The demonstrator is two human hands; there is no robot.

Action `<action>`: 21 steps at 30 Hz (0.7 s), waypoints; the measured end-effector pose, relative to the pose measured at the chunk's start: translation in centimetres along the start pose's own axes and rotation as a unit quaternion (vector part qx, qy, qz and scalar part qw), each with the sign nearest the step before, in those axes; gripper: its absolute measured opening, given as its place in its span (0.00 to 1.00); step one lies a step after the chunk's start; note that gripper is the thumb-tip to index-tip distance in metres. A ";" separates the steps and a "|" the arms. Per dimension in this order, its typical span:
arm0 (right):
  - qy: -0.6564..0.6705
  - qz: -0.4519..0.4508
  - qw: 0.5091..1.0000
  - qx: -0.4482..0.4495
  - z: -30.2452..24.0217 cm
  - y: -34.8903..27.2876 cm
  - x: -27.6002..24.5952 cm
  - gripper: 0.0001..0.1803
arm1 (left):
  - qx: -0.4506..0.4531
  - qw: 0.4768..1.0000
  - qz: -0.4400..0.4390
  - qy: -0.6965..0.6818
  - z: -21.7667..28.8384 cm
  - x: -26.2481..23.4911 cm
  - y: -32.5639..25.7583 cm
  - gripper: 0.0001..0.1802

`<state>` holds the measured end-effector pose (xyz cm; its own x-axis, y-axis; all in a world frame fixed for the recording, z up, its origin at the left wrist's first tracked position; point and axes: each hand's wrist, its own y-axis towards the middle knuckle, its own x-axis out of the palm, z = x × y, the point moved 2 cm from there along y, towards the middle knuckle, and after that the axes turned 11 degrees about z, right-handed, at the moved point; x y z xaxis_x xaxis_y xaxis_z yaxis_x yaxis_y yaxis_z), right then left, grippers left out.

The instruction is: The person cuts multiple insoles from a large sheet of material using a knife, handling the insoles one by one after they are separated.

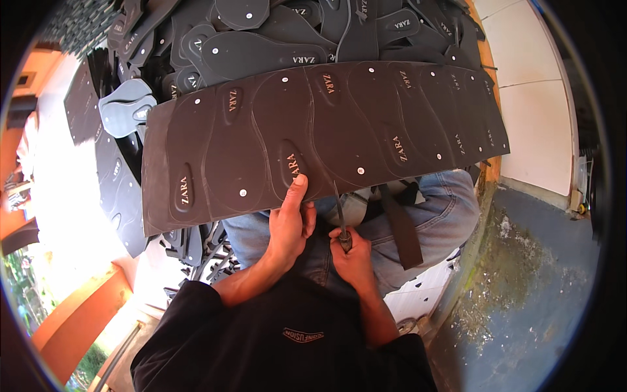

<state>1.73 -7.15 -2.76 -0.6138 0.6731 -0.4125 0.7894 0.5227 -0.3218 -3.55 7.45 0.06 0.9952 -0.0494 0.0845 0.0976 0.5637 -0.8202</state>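
A long dark sheet (pixel 353 130) lies across my lap, marked with rows of shoe-sole outlines, raised oval pads and small white dots. My left hand (pixel 290 219) grips its near edge, thumb on top and fingers underneath. In my right fist is a thin-bladed knife (pixel 339 212), its blade pointing up and meeting the sheet's near edge. The right hand (pixel 353 258) wraps round the dark handle, just below that edge. How far the blade goes into the sheet I cannot tell. A dark offcut strip (pixel 401 228) hangs over my right thigh.
Beyond the sheet rises a heap of cut dark soles (pixel 261 49). Light grey-blue soles (pixel 124 108) rest at its left, near another marked sheet (pixel 111 160). Small dark scraps (pixel 196 245) lie below on the left. A worn blue-grey floor (pixel 535 261) extends at right.
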 end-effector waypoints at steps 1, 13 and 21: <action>-0.013 -0.002 1.000 -0.001 -0.1 0.1 0.0 0.04 | -0.002 1.000 -0.005 0.001 0.0 -0.1 0.1 0.21; -0.039 -0.002 0.999 0.012 0.6 0.1 0.3 0.05 | -0.029 0.999 -0.013 -0.013 -0.6 -0.6 0.9 0.18; -0.033 -0.005 0.999 0.017 0.8 0.2 0.3 0.05 | -0.018 1.000 -0.006 -0.020 -0.6 -0.5 1.1 0.16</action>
<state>1.68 -7.25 -3.65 -0.6211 0.6313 -0.4644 0.7836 0.5101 -0.3546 -3.92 7.58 -1.24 0.9929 -0.0232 0.1163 0.1107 0.5323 -0.8393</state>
